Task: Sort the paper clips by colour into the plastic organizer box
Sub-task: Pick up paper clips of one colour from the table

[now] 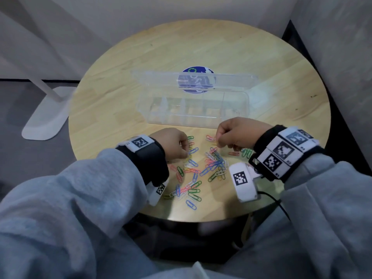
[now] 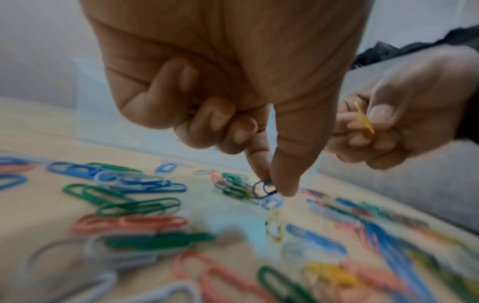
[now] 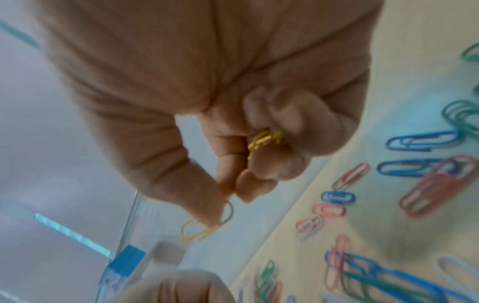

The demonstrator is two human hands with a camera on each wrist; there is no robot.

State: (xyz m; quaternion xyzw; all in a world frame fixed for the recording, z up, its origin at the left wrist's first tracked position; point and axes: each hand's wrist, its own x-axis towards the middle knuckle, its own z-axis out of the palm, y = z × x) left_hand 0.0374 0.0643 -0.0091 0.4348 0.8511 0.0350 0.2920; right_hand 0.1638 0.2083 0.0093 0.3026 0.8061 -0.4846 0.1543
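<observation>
Several paper clips [image 1: 201, 172] in blue, green, pink, white and yellow lie scattered on the near part of the round table. The clear plastic organizer box [image 1: 193, 122] stands behind them with its lid [image 1: 231, 81] open. My left hand [image 1: 186, 153] pinches a blue clip [image 2: 264, 188] between thumb and forefinger, low over the table. My right hand [image 1: 218, 142], close to the box's front wall [image 3: 129, 225], pinches one yellow clip [image 3: 204, 229] at thumb and forefinger. More yellow clips [image 3: 264, 139] are tucked in its curled fingers.
The wooden table [image 1: 201, 47] has a round blue sticker [image 1: 196, 70] behind the box. A white stand base [image 1: 46, 117] sits on the floor to the left. Walls close in behind and on the right. A black cable [image 1: 277, 202] runs off the near edge.
</observation>
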